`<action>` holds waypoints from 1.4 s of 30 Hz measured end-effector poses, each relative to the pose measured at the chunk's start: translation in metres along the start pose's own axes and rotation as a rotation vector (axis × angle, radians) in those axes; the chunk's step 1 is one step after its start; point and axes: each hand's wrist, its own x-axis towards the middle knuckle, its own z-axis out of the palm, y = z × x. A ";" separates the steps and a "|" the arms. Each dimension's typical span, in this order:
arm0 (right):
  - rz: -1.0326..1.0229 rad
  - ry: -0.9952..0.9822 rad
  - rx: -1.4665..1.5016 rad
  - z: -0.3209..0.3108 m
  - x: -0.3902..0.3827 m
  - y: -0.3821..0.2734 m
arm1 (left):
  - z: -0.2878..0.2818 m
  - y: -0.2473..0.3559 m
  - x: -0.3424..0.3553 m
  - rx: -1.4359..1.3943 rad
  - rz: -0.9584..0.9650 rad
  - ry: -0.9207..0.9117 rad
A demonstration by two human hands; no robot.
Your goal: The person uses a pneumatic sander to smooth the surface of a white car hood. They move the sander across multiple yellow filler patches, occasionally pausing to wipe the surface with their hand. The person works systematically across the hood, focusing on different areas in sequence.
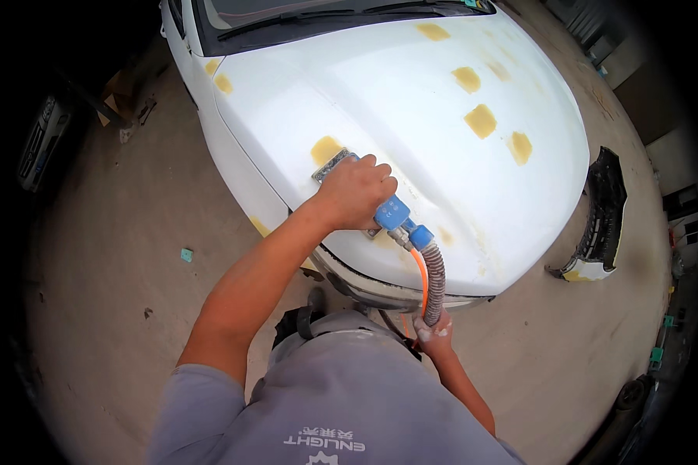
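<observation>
My left hand is wrapped over the blue body of a pneumatic sander, which lies against the white car hood. The sander's far end reaches a yellow filler patch; most of its pad is hidden under my hand. A grey ribbed hose and a thin orange air line run back from the tool. Low by the hood's front edge, my right hand is closed around the ribbed hose, with pale dust on its skin.
Several more yellow patches dot the hood toward the windshield. A detached bumper stands on the concrete floor at the right. Another car part shows dimly at far left. A small green piece lies on the floor.
</observation>
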 end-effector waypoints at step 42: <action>0.018 0.115 -0.077 -0.022 -0.024 0.066 | 0.021 0.063 -0.020 -0.051 0.052 0.048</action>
